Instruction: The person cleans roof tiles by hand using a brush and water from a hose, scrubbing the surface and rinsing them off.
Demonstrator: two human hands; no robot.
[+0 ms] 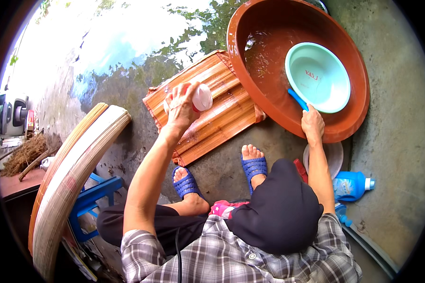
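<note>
My left hand (pixel 183 106) grips a clear plastic container (pixel 202 98) above a folded bamboo mat (pixel 219 116) that lies wet on the ground. In my right hand (pixel 312 122) is the blue handle (pixel 297 99) of a tool; its far end is hidden or unclear beside the bowl. A mint-green plastic basin (pixel 317 78) sits tilted inside a large red-brown plastic tub (pixel 269 99) that holds some water. The tub's rim stands next to the mat's right edge.
Rolled mats (pixel 74 187) lean over a blue plastic stool (pixel 92 205) at left. A blue detergent bottle (pixel 350 186), a pale round container (pixel 334 155) and a red object (pixel 300 169) lie near my right arm. Wet concrete (pixel 120 85) reflects the sky.
</note>
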